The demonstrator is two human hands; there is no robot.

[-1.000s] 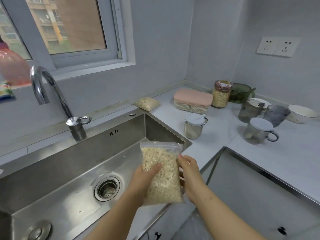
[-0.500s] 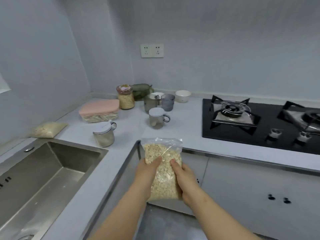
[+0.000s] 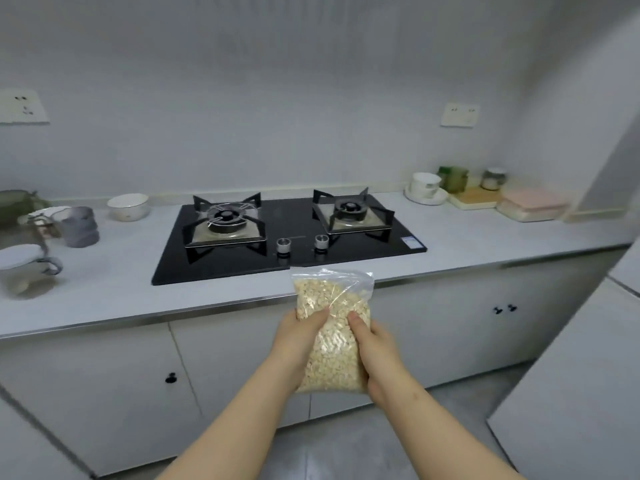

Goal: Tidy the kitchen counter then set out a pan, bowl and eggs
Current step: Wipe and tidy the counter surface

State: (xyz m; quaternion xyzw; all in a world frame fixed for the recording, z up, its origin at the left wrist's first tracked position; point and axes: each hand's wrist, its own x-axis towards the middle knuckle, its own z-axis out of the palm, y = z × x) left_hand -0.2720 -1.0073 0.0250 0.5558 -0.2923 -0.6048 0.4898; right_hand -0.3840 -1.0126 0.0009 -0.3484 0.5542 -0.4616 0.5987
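Note:
A clear zip bag of pale oat flakes (image 3: pixel 332 327) is held upright in front of the counter's front edge, below the black gas hob (image 3: pixel 287 233). My left hand (image 3: pixel 294 337) grips its left side with the thumb across the front. My right hand (image 3: pixel 375 348) grips its right side, thumb also on the front. A white bowl (image 3: pixel 128 206) sits on the grey counter (image 3: pixel 114 285) left of the hob. No pan or eggs are in view.
Left of the hob stand a grey cup (image 3: pixel 80 226), lidded mugs (image 3: pixel 24 268) and a green container (image 3: pixel 17 206). At the far right are a white cup on a saucer (image 3: pixel 426 188), jars (image 3: pixel 493 178), a flat tray (image 3: pixel 476 199) and a pink-lidded box (image 3: pixel 533 204). White cabinet doors (image 3: pixel 138 375) run below.
The view has swung right from the sink, past the counter corner, to the hob. Both hands have kept hold of the bag of oats and carried it along.

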